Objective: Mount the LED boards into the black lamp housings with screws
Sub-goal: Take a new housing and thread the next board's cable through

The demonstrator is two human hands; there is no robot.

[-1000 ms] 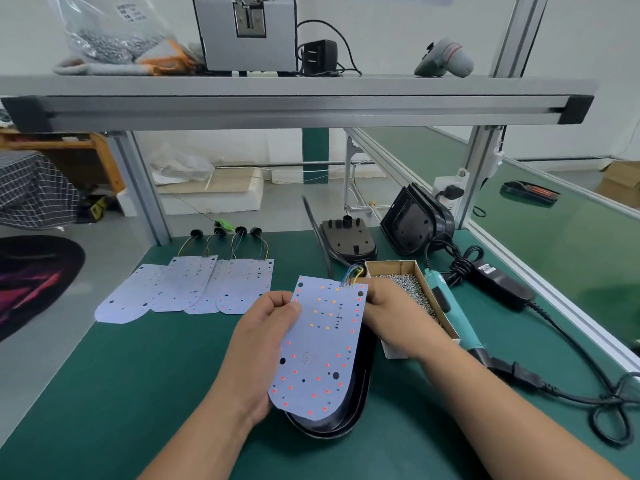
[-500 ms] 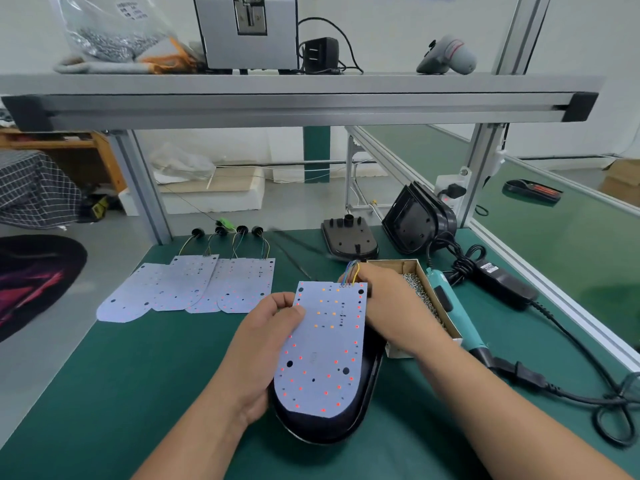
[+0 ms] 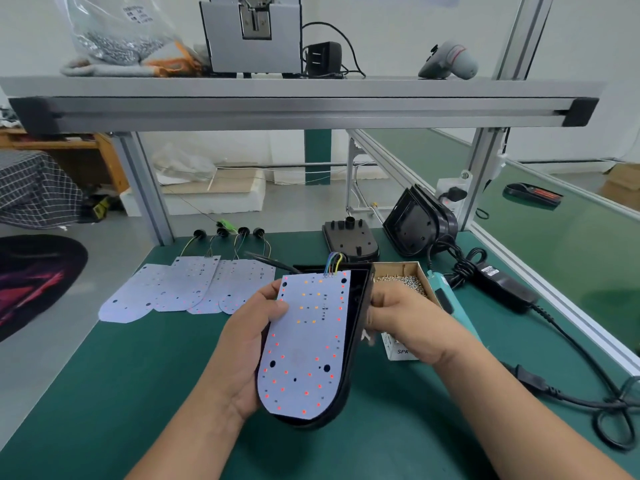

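Housing [image 3: 357, 306] w/ board [image 3: 308, 344] tilted up in L hand [image 3: 242, 344]

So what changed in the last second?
The LED board, earlier held tilted above the black housing, now lies inside it. The left hand grips both; the right hand now holds the housing's right wall, tipping it up. The spare boards, screw box and screwdriver stayed put.

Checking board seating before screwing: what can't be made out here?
Head view:
- black lamp housing interior: hidden under the LED board.
- Fingers of the left hand: behind the housing.
- Screws in the box: too small to tell apart.
- Screwdriver: partly behind the right forearm.
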